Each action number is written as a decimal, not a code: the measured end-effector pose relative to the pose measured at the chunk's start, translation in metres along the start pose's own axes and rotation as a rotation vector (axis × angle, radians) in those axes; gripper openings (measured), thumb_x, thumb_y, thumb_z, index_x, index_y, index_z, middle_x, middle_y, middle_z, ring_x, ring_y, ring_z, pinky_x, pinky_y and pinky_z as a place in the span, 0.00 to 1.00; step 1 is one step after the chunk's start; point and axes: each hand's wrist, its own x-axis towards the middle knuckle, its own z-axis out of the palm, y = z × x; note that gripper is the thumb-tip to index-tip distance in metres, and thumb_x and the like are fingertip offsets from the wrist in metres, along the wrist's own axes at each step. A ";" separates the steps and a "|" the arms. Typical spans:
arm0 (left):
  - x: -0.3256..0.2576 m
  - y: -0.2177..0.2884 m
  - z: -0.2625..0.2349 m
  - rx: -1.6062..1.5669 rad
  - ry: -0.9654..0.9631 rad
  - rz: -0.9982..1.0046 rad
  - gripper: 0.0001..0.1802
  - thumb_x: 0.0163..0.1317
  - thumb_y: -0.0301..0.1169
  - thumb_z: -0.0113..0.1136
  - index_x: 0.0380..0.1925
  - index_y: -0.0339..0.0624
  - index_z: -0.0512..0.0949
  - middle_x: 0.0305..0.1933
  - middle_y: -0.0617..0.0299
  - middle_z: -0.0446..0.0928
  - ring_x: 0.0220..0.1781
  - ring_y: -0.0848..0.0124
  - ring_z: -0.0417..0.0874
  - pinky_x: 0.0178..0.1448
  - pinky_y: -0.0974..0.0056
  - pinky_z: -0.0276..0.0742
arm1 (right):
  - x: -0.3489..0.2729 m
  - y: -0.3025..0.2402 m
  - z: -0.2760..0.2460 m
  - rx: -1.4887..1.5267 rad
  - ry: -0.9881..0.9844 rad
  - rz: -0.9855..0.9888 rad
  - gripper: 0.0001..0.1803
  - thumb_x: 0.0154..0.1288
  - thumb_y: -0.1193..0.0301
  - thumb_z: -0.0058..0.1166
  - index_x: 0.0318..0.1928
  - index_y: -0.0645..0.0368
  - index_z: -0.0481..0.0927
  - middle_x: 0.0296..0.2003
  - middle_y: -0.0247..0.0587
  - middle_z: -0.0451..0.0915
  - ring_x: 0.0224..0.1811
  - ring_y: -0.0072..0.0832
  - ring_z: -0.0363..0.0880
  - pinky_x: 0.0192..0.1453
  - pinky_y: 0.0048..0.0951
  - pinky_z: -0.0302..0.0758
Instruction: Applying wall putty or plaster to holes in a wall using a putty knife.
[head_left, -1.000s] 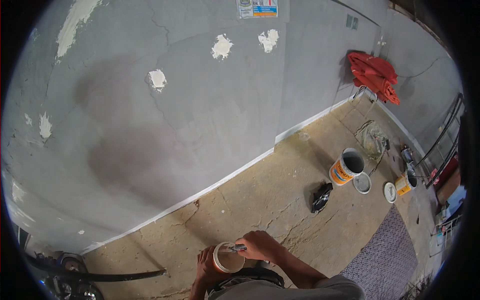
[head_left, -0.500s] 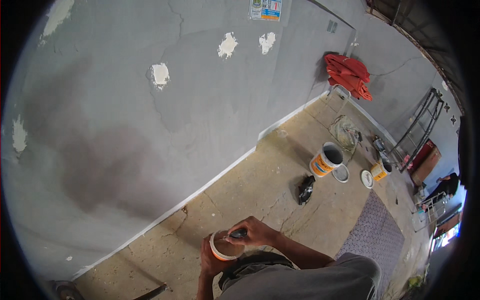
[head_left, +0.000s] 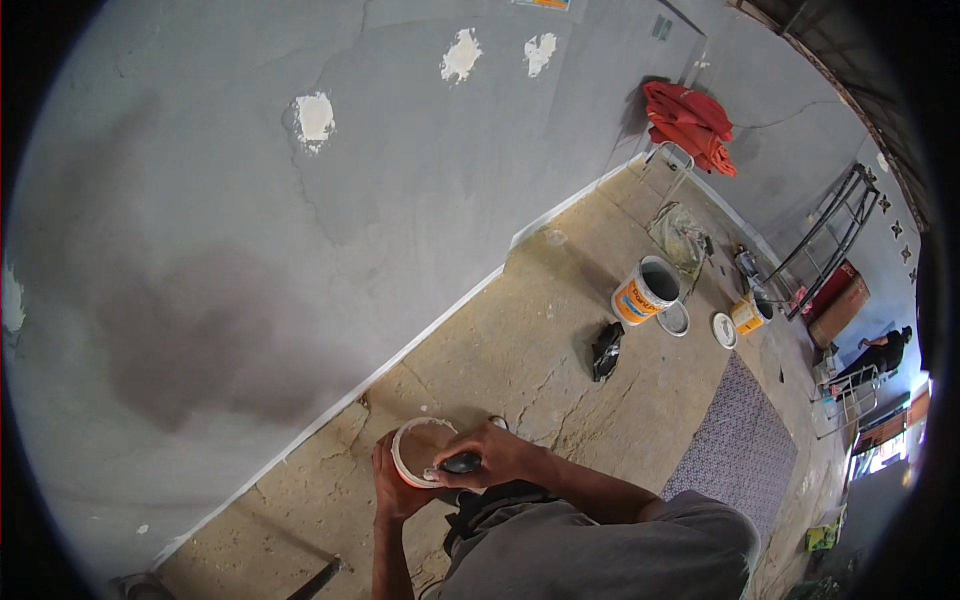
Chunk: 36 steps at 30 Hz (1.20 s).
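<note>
Low in front of me, a small round tub [head_left: 398, 455] with a pale rim is tipped so that its tan-looking inside shows. My left hand [head_left: 388, 488] wraps round its outer left side. My right hand [head_left: 498, 452] is closed on the black handle of a putty knife [head_left: 461, 463] at the tub's right rim. Whitish residue shows by the handle's end, and most of the blade is hidden. White filler patches [head_left: 314, 117] dot the grey wall [head_left: 220, 200] to the left.
On the cracked concrete floor stand a large paint bucket [head_left: 645, 290], a black plastic bag [head_left: 606, 351] and a smaller yellow bucket [head_left: 750, 313]. A patterned mat [head_left: 735, 440] lies to the right. Farther off are a red cloth heap [head_left: 690, 125], a metal frame [head_left: 825, 240] and another person [head_left: 880, 352].
The tub and both hands have shifted a little left and up in the picture. My right hand keeps its grip, while the wall and floor sit slightly higher in view.
</note>
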 end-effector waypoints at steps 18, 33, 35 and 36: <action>0.109 0.045 0.060 0.107 0.090 -0.269 0.58 0.33 0.43 0.87 0.68 0.42 0.69 0.69 0.49 0.71 0.72 0.46 0.69 0.75 0.45 0.64 | 0.078 0.063 -0.144 -0.002 -0.014 -0.224 0.08 0.57 0.71 0.73 0.38 0.58 0.90 0.28 0.43 0.88 0.27 0.34 0.88 0.32 0.32 0.81; 0.066 0.086 0.061 0.191 0.561 -0.764 0.62 0.33 0.41 0.85 0.72 0.44 0.64 0.71 0.50 0.69 0.74 0.48 0.68 0.75 0.45 0.62 | 0.203 0.076 -0.077 0.153 -0.746 -0.590 0.13 0.58 0.64 0.75 0.38 0.58 0.88 0.29 0.44 0.87 0.29 0.40 0.88 0.33 0.35 0.81; 0.041 0.081 0.065 0.232 0.663 -0.827 0.62 0.33 0.42 0.84 0.72 0.44 0.64 0.70 0.49 0.69 0.74 0.48 0.69 0.75 0.45 0.63 | 0.206 0.067 -0.050 0.141 -0.822 -0.639 0.13 0.59 0.64 0.74 0.38 0.59 0.89 0.30 0.45 0.88 0.31 0.39 0.89 0.36 0.35 0.83; 0.031 0.079 0.066 0.251 0.694 -0.824 0.62 0.33 0.42 0.84 0.72 0.44 0.64 0.70 0.49 0.69 0.74 0.48 0.69 0.75 0.45 0.63 | 0.208 0.063 -0.038 0.130 -0.857 -0.656 0.12 0.59 0.64 0.74 0.37 0.59 0.89 0.30 0.46 0.89 0.32 0.39 0.90 0.37 0.34 0.84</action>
